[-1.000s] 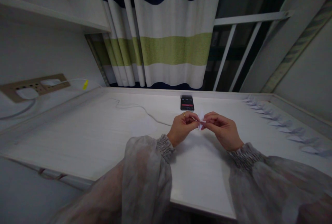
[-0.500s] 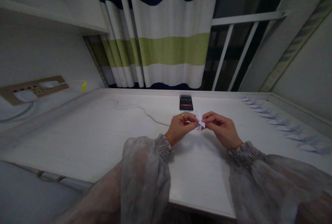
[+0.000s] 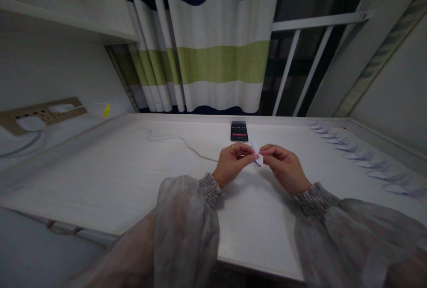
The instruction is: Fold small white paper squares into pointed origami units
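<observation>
Had folded paper (image 3: 259,160) pinched between left hand (image 3: 231,163) and right hand (image 3: 287,170), pretty much equally close to both. Held over the desk (image 3: 100,172) between front and back edges, lengthwise kinda toward the back.

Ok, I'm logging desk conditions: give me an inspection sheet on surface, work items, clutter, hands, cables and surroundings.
Surface: white desk top.
Work items: small folded white paper piece, held; row of folded white paper pieces at right.
Clutter: black rectangular phone, screen lit, near the back.
Hands: left hand and right hand both pinch the held piece.
Cables: thin white cable on the desk; yellow-tagged white cable at brown socket strip.
Surroundings: navy, white and green fabric curtain; white bars.
</observation>
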Demonstrator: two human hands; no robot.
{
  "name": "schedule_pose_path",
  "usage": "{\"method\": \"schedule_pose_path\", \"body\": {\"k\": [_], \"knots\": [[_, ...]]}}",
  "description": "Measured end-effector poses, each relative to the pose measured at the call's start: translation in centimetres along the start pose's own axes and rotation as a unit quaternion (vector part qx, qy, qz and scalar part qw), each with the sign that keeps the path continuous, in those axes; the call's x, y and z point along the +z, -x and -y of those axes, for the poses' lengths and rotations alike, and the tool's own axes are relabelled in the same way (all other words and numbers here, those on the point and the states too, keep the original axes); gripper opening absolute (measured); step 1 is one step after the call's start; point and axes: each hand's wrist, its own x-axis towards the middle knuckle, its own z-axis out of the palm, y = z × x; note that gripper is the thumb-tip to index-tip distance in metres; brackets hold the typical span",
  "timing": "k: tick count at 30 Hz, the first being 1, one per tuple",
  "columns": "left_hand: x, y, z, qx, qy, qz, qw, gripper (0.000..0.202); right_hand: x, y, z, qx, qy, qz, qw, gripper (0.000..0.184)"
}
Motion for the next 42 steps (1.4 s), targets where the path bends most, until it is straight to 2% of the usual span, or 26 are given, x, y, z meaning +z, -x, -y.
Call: {"method": "schedule_pose_path", "body": {"k": [5,9,12,16,22,29,37,42], "knots": [[0.2,-0.1,0.0,-0.015,0.036,-0.020,0.999,0.027,0.2,0.0,-0.1,-0.003,-0.023,0.003,1.000,0.011],[0.4,-0.3,0.2,-0.018,0.029,-0.066,0.997,0.034,0.1,0.0,-0.3,0.002,-0.016,0.017,1.000,0.012],[0.4,-0.3,0.5,-0.002,0.009,-0.098,0.995,0.035,0.3,0.0,-0.3,0.011,0.009,-0.001,1.000,0.021],[0.4,-0.3,0.7,0.011,0.007,-0.109,0.994,0.032,0.6,0.1,-0.1,0.027,0.046,-0.016,0.998,0.030],[0.5,-0.2,0.8,0.002,0.002,-0.102,0.995,0.032,0.2,0.0,-0.2,0.023,0.097,-0.040,0.994,0.025],[0.6,-0.2,0.6,-0.033,0.001,-0.071,0.997,0.032,-0.3,0.1,0.1,-0.009,0.195,-0.033,0.980,0.021],[0.5,-0.2,0.7,-0.043,0.013,-0.044,0.998,0.028,-0.5,0.3,0.4,-0.064,0.365,0.007,0.929,0.020],[0.1,-0.4,0.9,-0.029,-0.017,-0.021,0.999,0.028,-0.6,0.1,0.6,-0.077,0.420,0.049,0.903,0.020]]}}
